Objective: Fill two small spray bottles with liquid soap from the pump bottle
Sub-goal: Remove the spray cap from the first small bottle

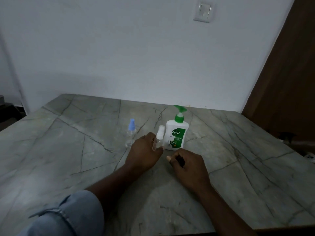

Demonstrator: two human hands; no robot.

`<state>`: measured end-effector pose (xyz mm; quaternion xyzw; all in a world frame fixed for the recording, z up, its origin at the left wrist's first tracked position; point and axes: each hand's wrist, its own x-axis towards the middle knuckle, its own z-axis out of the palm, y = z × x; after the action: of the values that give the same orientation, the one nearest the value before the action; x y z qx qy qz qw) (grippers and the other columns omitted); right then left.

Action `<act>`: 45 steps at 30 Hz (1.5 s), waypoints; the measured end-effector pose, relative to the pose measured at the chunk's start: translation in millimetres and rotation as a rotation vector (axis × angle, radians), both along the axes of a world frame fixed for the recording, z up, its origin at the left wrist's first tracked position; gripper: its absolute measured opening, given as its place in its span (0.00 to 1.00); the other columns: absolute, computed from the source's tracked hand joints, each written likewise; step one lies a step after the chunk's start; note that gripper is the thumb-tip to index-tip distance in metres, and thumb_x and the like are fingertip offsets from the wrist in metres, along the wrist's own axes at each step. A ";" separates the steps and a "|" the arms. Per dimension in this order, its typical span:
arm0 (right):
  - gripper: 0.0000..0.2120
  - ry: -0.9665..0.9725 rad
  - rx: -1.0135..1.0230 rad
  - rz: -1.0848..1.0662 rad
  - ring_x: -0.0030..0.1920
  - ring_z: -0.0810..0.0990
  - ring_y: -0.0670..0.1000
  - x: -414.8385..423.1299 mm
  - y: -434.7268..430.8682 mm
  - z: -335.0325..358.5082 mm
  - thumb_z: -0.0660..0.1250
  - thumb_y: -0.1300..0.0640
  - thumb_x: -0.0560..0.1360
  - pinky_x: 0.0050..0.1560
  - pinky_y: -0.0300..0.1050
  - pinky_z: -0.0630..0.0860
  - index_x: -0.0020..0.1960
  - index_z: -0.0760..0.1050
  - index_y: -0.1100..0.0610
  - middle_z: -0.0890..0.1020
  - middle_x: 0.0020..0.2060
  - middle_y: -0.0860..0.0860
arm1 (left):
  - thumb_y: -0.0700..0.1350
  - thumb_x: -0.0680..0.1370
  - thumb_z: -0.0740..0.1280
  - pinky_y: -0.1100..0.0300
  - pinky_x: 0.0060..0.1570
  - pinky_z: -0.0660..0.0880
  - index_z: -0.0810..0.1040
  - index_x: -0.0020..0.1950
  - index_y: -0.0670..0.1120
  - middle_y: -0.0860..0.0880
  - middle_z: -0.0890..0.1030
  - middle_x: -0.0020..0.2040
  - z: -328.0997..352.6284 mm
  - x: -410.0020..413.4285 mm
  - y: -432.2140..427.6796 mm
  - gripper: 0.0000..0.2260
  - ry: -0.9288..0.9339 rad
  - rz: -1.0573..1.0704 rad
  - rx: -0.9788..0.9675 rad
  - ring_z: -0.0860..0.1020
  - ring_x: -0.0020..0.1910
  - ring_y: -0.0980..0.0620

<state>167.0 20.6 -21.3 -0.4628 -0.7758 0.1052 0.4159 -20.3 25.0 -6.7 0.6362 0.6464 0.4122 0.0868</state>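
The left hand (144, 150) curls round the white-capped spray bottle (159, 138), just left of the pump bottle (176, 132). The right hand (185, 161), loosely curled, holds nothing. The blue-capped spray bottle (130, 132) stands further left. A careless lift could knock the pump bottle over on the surface (238, 150).

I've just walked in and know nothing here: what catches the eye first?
The white soap bottle with its green pump stands mid-table. Just left of it, the left hand grips a white-capped spray bottle; a blue-capped one stands apart, farther left. The right hand rests curled nearby.
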 end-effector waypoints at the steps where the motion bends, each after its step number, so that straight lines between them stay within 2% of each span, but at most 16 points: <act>1: 0.14 0.001 0.001 0.012 0.36 0.79 0.44 -1.2 -0.3 0.2 0.65 0.37 0.75 0.36 0.44 0.77 0.41 0.77 0.47 0.80 0.34 0.41 | 0.53 0.74 0.74 0.65 0.36 0.70 0.74 0.49 0.51 0.54 0.80 0.44 -0.4 -4.0 -2.4 0.12 0.006 -0.030 0.002 0.77 0.41 0.57; 4: 0.11 0.027 0.012 0.049 0.40 0.80 0.42 -8.0 -0.6 0.5 0.69 0.39 0.74 0.40 0.37 0.77 0.47 0.78 0.46 0.81 0.39 0.39 | 0.54 0.73 0.75 0.62 0.39 0.73 0.75 0.48 0.52 0.56 0.80 0.44 0.2 -14.6 -7.3 0.12 -0.009 -0.071 0.006 0.78 0.42 0.59; 6: 0.14 0.097 0.014 0.033 0.43 0.81 0.41 -15.2 0.3 2.6 0.71 0.38 0.73 0.42 0.36 0.78 0.51 0.78 0.46 0.82 0.43 0.40 | 0.54 0.71 0.77 0.62 0.40 0.74 0.76 0.48 0.52 0.57 0.81 0.44 1.9 -18.1 -6.6 0.13 -0.047 -0.086 -0.003 0.78 0.43 0.60; 10: 0.18 0.219 0.014 0.036 0.47 0.82 0.41 -35.0 0.4 6.1 0.70 0.36 0.71 0.45 0.37 0.80 0.55 0.77 0.47 0.82 0.48 0.39 | 0.54 0.70 0.76 0.54 0.42 0.78 0.77 0.47 0.51 0.54 0.82 0.42 4.6 -19.8 -5.3 0.13 -0.060 -0.129 -0.021 0.80 0.41 0.57; 12: 0.21 0.223 0.031 0.040 0.48 0.82 0.40 -47.0 0.2 7.7 0.69 0.34 0.71 0.46 0.35 0.79 0.57 0.76 0.46 0.81 0.49 0.38 | 0.51 0.72 0.75 0.56 0.40 0.77 0.75 0.46 0.50 0.54 0.81 0.42 6.4 -20.6 -5.9 0.11 -0.043 -0.128 -0.036 0.79 0.41 0.56; 15: 0.24 0.209 0.072 -0.012 0.48 0.80 0.41 -61.7 4.1 8.1 0.67 0.31 0.70 0.44 0.31 0.77 0.57 0.76 0.47 0.80 0.49 0.40 | 0.49 0.75 0.73 0.62 0.34 0.69 0.71 0.45 0.49 0.54 0.78 0.39 8.3 -21.7 -4.4 0.11 -0.014 -0.120 -0.037 0.76 0.38 0.57; 17: 0.23 0.201 0.093 -0.056 0.46 0.80 0.42 -68.6 9.4 8.1 0.67 0.32 0.71 0.41 0.31 0.75 0.55 0.75 0.47 0.80 0.48 0.41 | 0.49 0.75 0.72 0.62 0.33 0.67 0.71 0.45 0.49 0.55 0.77 0.38 8.1 -21.3 -3.9 0.11 -0.011 -0.121 -0.030 0.76 0.37 0.57; 21: 0.17 0.202 0.092 -0.081 0.42 0.79 0.43 -77.0 20.1 8.8 0.71 0.36 0.72 0.38 0.38 0.77 0.50 0.75 0.47 0.79 0.44 0.41 | 0.47 0.74 0.73 0.56 0.39 0.76 0.73 0.47 0.46 0.51 0.79 0.41 4.9 -20.4 -3.4 0.10 -0.041 -0.098 -0.010 0.78 0.39 0.53; 25: 0.14 0.258 0.033 -0.075 0.39 0.80 0.43 -76.3 24.9 9.6 0.76 0.42 0.72 0.36 0.39 0.78 0.46 0.73 0.45 0.79 0.40 0.40 | 0.48 0.72 0.77 0.59 0.41 0.76 0.75 0.49 0.47 0.51 0.81 0.45 4.4 -20.4 -2.5 0.13 -0.041 -0.091 -0.029 0.78 0.41 0.55; 29: 0.12 0.362 -0.048 -0.012 0.42 0.81 0.43 -71.1 27.0 12.2 0.77 0.48 0.72 0.37 0.37 0.78 0.43 0.74 0.46 0.81 0.39 0.42 | 0.51 0.71 0.78 0.58 0.41 0.78 0.77 0.51 0.47 0.51 0.82 0.46 5.5 -17.4 -3.3 0.16 -0.073 -0.099 -0.060 0.80 0.41 0.55; 33: 0.08 0.358 -0.089 0.040 0.41 0.81 0.43 -65.7 27.5 11.8 0.76 0.51 0.74 0.38 0.36 0.78 0.45 0.77 0.48 0.83 0.40 0.43 | 0.52 0.70 0.78 0.60 0.41 0.78 0.78 0.52 0.48 0.53 0.82 0.47 6.5 -16.3 -4.8 0.16 -0.087 -0.111 -0.086 0.79 0.41 0.58; 37: 0.03 0.345 -0.174 0.136 0.38 0.81 0.43 -55.4 30.2 11.5 0.72 0.55 0.78 0.39 0.35 0.76 0.51 0.82 0.50 0.85 0.42 0.45 | 0.52 0.70 0.78 0.67 0.36 0.71 0.78 0.50 0.51 0.56 0.82 0.46 7.4 -16.2 -6.1 0.14 -0.118 -0.145 -0.087 0.79 0.39 0.61; 38: 0.03 0.353 -0.192 0.151 0.37 0.81 0.44 -52.4 30.2 12.1 0.72 0.54 0.78 0.39 0.37 0.77 0.52 0.82 0.49 0.85 0.42 0.46 | 0.53 0.71 0.78 0.68 0.36 0.69 0.78 0.51 0.52 0.57 0.82 0.46 7.9 -15.3 -6.9 0.14 -0.116 -0.152 -0.084 0.78 0.39 0.61; 40: 0.07 0.326 -0.177 0.164 0.43 0.83 0.43 -49.0 29.4 12.5 0.72 0.51 0.78 0.43 0.38 0.79 0.56 0.82 0.48 0.85 0.45 0.44 | 0.53 0.72 0.77 0.70 0.35 0.68 0.76 0.53 0.54 0.59 0.80 0.46 8.6 -13.8 -8.7 0.15 -0.104 -0.162 -0.075 0.77 0.38 0.62; 42: 0.17 0.278 -0.163 0.152 0.51 0.82 0.40 -49.5 27.9 13.9 0.75 0.47 0.75 0.47 0.31 0.77 0.62 0.78 0.48 0.84 0.52 0.41 | 0.52 0.72 0.77 0.71 0.36 0.68 0.75 0.56 0.54 0.61 0.77 0.44 8.8 -13.3 -9.1 0.16 -0.092 -0.166 -0.070 0.77 0.39 0.63; 45: 0.20 0.260 -0.150 0.095 0.50 0.82 0.40 -52.0 28.9 15.5 0.78 0.45 0.71 0.44 0.28 0.76 0.57 0.74 0.46 0.83 0.51 0.41 | 0.51 0.72 0.77 0.72 0.37 0.68 0.76 0.58 0.53 0.63 0.75 0.44 8.6 -13.3 -7.5 0.17 -0.075 -0.154 -0.067 0.76 0.40 0.65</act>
<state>115.0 49.5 -5.8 -0.4379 -0.7263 0.2415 0.4715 -33.6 17.6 2.0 0.6648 0.6054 0.4059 0.1637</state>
